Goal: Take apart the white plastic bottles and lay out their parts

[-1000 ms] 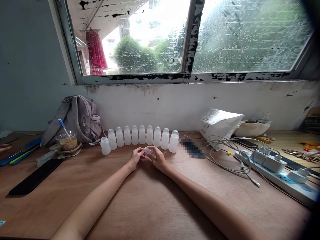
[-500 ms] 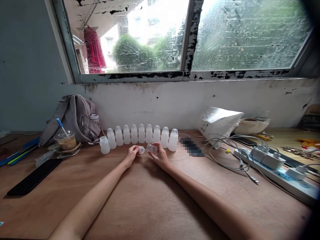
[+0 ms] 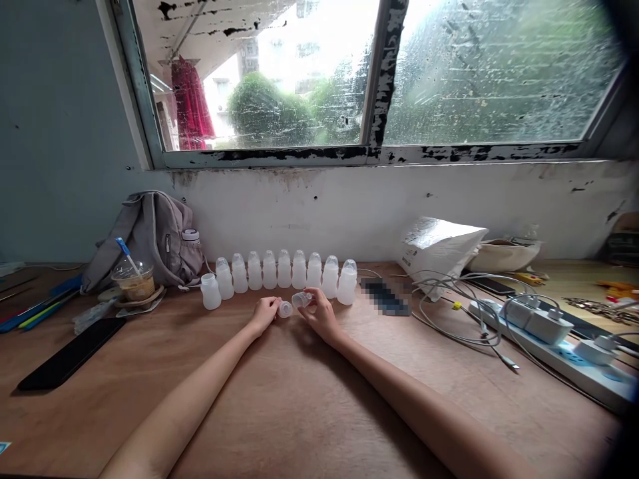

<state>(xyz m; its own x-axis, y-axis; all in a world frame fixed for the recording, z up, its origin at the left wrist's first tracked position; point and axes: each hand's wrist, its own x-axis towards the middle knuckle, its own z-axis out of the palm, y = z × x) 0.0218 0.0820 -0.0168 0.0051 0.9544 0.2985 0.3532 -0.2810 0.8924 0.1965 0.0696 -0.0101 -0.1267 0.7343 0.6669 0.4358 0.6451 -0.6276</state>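
Note:
Between the finger and thumb of my left hand (image 3: pixel 264 315) is a small round translucent bottle collar (image 3: pixel 285 309), its circular face turned towards me. My right hand (image 3: pixel 322 317) has its fingers closed round a clear plastic bottle cap (image 3: pixel 301 300), tilted sideways with one end facing the collar. A small gap separates the two pieces. Behind my hands stands a row of several frosted baby bottles (image 3: pixel 269 271) with clear domed caps. At the row's left end, an uncapped bottle (image 3: pixel 210 293) stands upright with its neck bare.
On the left are a grey backpack (image 3: pixel 157 239), an iced drink cup (image 3: pixel 134 283), pens (image 3: pixel 42 313) and a black flat case (image 3: pixel 70 356). A white pouch (image 3: pixel 439 246), tangled cables (image 3: pixel 439 319) and a power strip (image 3: pixel 549 339) lie on the right.
The collar in my left hand has turned its round face more towards me. In my right hand the cap has tilted and shifted slightly left.

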